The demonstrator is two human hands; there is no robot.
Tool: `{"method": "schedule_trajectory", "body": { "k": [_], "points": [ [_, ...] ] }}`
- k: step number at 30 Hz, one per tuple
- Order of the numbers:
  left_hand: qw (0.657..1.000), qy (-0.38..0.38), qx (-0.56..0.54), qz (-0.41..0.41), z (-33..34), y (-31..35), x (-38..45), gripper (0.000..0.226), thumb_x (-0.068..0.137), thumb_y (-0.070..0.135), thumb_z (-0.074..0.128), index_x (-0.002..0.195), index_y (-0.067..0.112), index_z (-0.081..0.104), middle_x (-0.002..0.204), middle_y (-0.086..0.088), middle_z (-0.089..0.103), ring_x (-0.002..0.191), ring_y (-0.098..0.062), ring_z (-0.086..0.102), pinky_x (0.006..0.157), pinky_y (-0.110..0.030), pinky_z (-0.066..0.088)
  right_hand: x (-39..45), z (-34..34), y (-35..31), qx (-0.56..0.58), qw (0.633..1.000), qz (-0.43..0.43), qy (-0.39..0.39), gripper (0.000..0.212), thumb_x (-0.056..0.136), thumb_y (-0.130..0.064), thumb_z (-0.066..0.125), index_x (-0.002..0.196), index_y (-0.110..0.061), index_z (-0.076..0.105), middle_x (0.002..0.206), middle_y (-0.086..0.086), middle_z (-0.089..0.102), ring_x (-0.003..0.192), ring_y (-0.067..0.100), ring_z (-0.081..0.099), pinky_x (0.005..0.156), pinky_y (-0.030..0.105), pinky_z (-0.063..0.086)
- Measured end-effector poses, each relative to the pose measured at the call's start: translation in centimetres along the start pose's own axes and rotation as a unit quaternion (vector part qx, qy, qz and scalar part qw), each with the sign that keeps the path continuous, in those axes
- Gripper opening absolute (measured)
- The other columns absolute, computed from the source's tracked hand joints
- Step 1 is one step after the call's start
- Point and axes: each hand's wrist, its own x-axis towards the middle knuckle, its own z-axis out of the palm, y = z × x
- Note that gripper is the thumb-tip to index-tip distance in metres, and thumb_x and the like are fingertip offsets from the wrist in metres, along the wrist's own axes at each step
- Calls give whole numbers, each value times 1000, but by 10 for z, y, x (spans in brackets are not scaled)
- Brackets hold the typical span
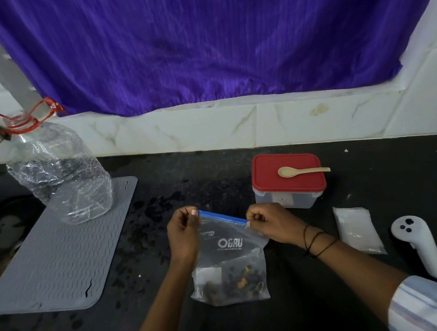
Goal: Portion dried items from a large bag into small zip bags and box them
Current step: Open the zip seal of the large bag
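A clear zip bag [229, 259] with a blue zip strip [222, 217] is held upright over the dark counter [296, 306], near its front edge. The strip's left end is pinched by the left hand [183, 233], thumb and fingers curled round it. The right end is pinched by the right hand [269, 225] in the same way. The strip is stretched between the two hands and slopes down a little toward the right. Dark dried pieces with a few orange bits are seen in the bottom of the bag, whose lower edge rests on the counter. White lettering is printed on the bag, seen in reverse.

Just behind the right hand a clear box [288, 198] is set on the counter, closed by a red lid [286, 174]. A pale spoon [302, 170] is laid on the lid, bowl to the left. To the right of the right forearm a stack of small clear bags [358, 228] is laid flat, and further right a white controller [419, 243] is laid beside it.

On the left a grey ribbed mat [59, 259] is spread on the counter, and a crumpled clear bottle [57, 170] with a red handle ring is stood on its far corner. A purple cloth [197, 37] is hung on the tiled wall behind.
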Motion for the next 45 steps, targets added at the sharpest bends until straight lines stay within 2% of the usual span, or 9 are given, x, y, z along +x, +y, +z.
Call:
{"method": "schedule_trajectory", "body": {
  "k": [10, 14, 19, 23, 27, 31, 38, 42, 45],
  "points": [
    [996, 82, 39, -6, 0, -3, 6, 13, 101, 12, 56, 90, 14, 63, 80, 0, 61, 73, -12, 52, 67, -31, 46, -23, 5, 7, 17, 999, 39, 24, 14, 91, -21, 61, 78, -21, 59, 71, -4, 61, 65, 5, 60, 61, 21, 47],
    [989, 98, 103, 50, 8, 2, -5, 4, 98, 16, 62, 95, 13, 62, 86, 1, 62, 75, -10, 57, 72, -31, 48, -29, 7, 2, 1, 997, 33, 65, 25, 87, -12, 63, 68, -27, 53, 72, -8, 56, 63, 0, 52, 60, 15, 40],
    [978, 116, 140, 106, 21, 13, -30, 12, 93, 20, 68, 97, 16, 57, 92, -3, 56, 80, -12, 54, 71, -24, 45, -33, 13, -12, 40, 995, -2, 95, 32, 80, -7, 64, 66, -32, 52, 80, -2, 65, 73, 10, 61, 65, 22, 51],
    [996, 43, 80, 15, 31, 15, -55, 17, 95, 25, 67, 86, 11, 60, 78, -6, 62, 66, -10, 58, 64, -28, 51, -37, 23, -20, 52, 996, 0, 72, 17, 83, -7, 62, 87, -24, 60, 84, -4, 64, 74, 8, 63, 67, 26, 55],
    [997, -1, 15, -80, 37, 7, -66, 17, 93, 21, 69, 94, 5, 63, 84, -16, 71, 80, -31, 71, 74, -42, 62, -40, 29, -26, 57, 998, -18, 36, 25, 87, -1, 57, 99, -22, 63, 94, -13, 61, 85, -2, 61, 74, 17, 51],
    [983, -13, -74, -166, 37, 4, -72, 16, 93, 11, 69, 101, -2, 63, 91, -21, 73, 85, -32, 74, 76, -38, 61, -41, 36, -28, 79, 996, -17, 42, 18, 86, -1, 60, 96, -12, 70, 89, -12, 62, 78, -3, 61, 68, 11, 45],
    [981, -17, -58, -183, 38, 15, -74, 12, 93, -4, 56, 86, -5, 66, 80, -21, 71, 78, -35, 68, 80, -47, 58, -37, 34, -34, 144, 985, 43, 86, 14, 90, -9, 62, 93, -21, 69, 84, -9, 67, 80, 0, 65, 67, 16, 50],
    [976, 7, -69, -207, 38, 22, -73, 11, 90, -3, 55, 83, -2, 63, 79, -23, 68, 77, -32, 67, 77, -43, 58, -33, 28, -42, 89, 991, 86, 48, 34, 90, 1, 52, 108, -24, 67, 104, -13, 64, 94, -2, 60, 72, 7, 46],
    [956, 5, -133, -261, 39, 32, -74, 14, 91, -4, 49, 82, 4, 57, 72, -16, 62, 65, -23, 60, 64, -35, 53, -29, 26, -46, 58, 990, 109, 61, 30, 91, -4, 54, 110, -22, 69, 111, -9, 64, 101, 3, 60, 80, 9, 44]
  ]
}}
